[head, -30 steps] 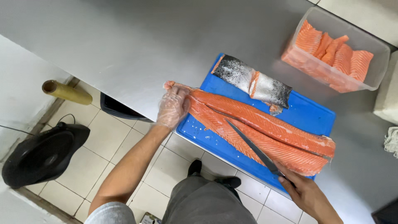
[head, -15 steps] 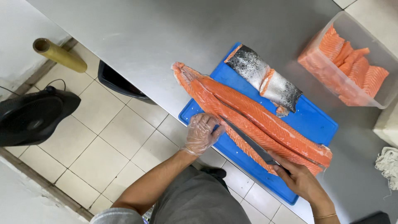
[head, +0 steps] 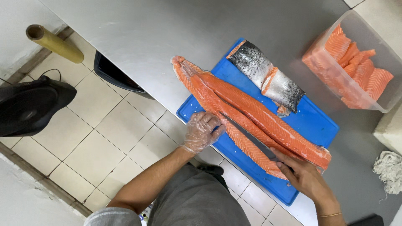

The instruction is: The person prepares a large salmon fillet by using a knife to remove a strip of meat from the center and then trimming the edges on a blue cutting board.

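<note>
A long orange salmon fillet lies across a blue cutting board, its tail end hanging over onto the steel table. My left hand, in a clear plastic glove, presses on the fillet's near strip at the board's front edge. My right hand grips the handle of a long knife, whose blade lies flat in the cut between the near strip and the main fillet. A skin-side-up salmon piece rests at the board's far side.
A clear plastic tub with several cut salmon portions stands at the right on the steel table. A roll of wrap leans at the left. A black fan sits on the tiled floor. A white cloth lies far right.
My left hand moved from the fillet's tail end down to the near strip beside the knife blade. The knife stays in the cut; the view shifted left.
</note>
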